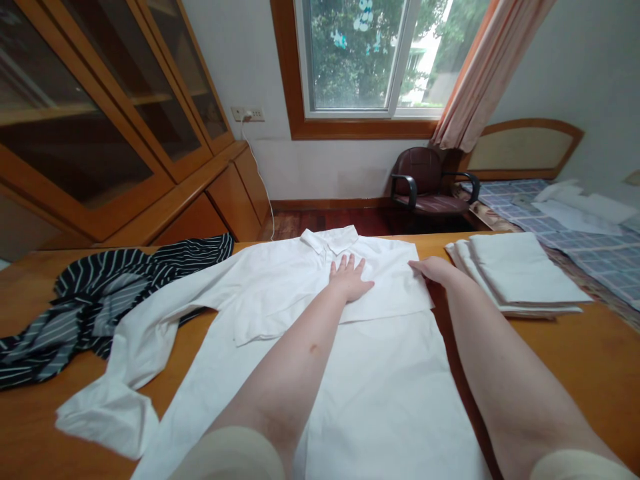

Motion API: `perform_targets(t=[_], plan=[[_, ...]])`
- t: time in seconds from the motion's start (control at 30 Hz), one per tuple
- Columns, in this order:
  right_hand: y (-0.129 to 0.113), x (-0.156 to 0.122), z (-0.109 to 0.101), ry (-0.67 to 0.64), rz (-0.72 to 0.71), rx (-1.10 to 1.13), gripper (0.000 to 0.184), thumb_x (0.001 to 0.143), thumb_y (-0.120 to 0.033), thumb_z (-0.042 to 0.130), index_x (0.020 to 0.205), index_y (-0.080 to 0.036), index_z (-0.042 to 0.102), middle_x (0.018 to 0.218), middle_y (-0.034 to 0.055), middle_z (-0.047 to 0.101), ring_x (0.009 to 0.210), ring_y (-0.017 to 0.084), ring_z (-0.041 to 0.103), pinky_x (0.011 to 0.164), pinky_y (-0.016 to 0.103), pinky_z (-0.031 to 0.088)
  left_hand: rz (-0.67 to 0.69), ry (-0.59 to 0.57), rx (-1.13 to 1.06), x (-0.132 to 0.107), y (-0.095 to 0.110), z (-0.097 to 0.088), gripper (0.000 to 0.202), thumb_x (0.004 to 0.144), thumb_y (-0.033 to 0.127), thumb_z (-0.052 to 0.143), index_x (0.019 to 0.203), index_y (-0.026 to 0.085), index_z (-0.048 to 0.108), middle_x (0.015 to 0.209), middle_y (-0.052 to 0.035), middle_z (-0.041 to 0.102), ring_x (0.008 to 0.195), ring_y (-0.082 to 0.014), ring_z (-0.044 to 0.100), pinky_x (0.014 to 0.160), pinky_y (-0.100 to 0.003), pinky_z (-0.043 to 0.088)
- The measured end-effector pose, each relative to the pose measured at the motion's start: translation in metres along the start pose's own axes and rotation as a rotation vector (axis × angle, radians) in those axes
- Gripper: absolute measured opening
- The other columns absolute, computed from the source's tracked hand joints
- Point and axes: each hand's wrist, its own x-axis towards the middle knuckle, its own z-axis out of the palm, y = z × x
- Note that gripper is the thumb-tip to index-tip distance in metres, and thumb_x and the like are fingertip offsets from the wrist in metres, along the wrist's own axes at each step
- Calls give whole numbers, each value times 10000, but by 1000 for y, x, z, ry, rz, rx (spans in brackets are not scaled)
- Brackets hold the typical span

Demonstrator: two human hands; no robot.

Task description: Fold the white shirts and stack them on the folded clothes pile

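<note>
A white collared shirt (380, 387) lies spread on the wooden table, its collar toward the far edge. One sleeve is laid across the upper front, over the chest. The other sleeve stretches out to the left, its cuff crumpled near the table's left side. My left hand (349, 279) rests flat on the folded-over cloth just below the collar, fingers spread. At the shirt's right edge, my right hand (434, 270) pinches the white cloth between thumb and fingers.
Left of the shirt lies a crumpled black-and-white striped garment (120, 293). A stack of folded white clothes (525, 270) sits at the table's right. Beyond the table (595, 360) are an office chair (423, 177), a bed (575, 233) and glass-door cabinets (165, 120).
</note>
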Motion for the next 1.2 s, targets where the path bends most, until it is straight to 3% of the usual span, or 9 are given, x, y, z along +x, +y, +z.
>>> perform_targets(t=[0.13,0.2,0.3,0.4,0.5,0.6,0.8,1.03,1.2], plan=[[-13,-26,12,161,103,-52,451,843,-488,437,769,-130,701,809,187,684,843,309,645,713,375,468,26,92,-245,2,-4,-3,793,740,568,545,1422,227,326,1543,-103,126,1418,-292,13,1103,-532,-44],[-18,-38,21,263,156,-10,474,859,-509,398,892,-139,692,907,189,681,889,309,638,716,381,464,56,130,-464,-4,-13,-8,642,794,477,526,1367,211,412,1495,-100,300,1401,-268,169,1121,-497,62],[-23,-48,27,309,212,29,511,855,-562,383,937,-151,676,918,178,680,894,301,636,715,376,462,34,201,-898,-26,-40,-23,463,895,389,368,1314,213,456,1343,-94,521,1209,-213,498,1008,-416,365],[-25,-50,26,304,226,25,528,860,-573,371,964,-146,664,938,173,678,918,293,630,735,367,458,6,406,-1289,-63,-82,-44,417,838,386,468,1191,176,538,1217,-117,606,1041,-203,609,910,-375,452],[-25,-50,23,298,216,12,571,881,-575,309,977,-134,659,957,183,673,933,298,623,747,372,451,-101,527,-1161,-105,-125,-54,396,793,430,512,1083,173,595,1105,-96,653,957,-210,630,877,-374,470],[-22,-50,21,276,195,33,603,898,-564,245,954,-140,670,947,177,675,933,301,621,745,369,443,-260,617,-658,-134,-157,-46,348,790,406,507,1037,195,634,1088,-82,660,1002,-231,603,915,-371,446],[-16,-51,22,301,177,57,565,907,-509,241,1011,-157,671,989,171,672,953,299,612,729,353,430,-238,467,17,-145,-180,-34,394,808,394,456,1042,138,642,1119,-126,639,1077,-266,557,978,-366,388],[-15,-52,17,260,193,106,651,900,-572,185,1042,-167,674,1036,158,667,982,297,600,727,334,416,-440,396,20,-148,-184,-48,328,758,499,496,785,204,636,859,-82,671,821,-261,607,714,-330,446],[-9,-66,25,311,90,115,543,892,-543,285,936,-187,692,910,108,695,877,240,619,639,273,382,-513,525,-217,-150,-190,-48,328,726,531,545,799,224,635,812,-40,677,779,-227,607,662,-284,421]])
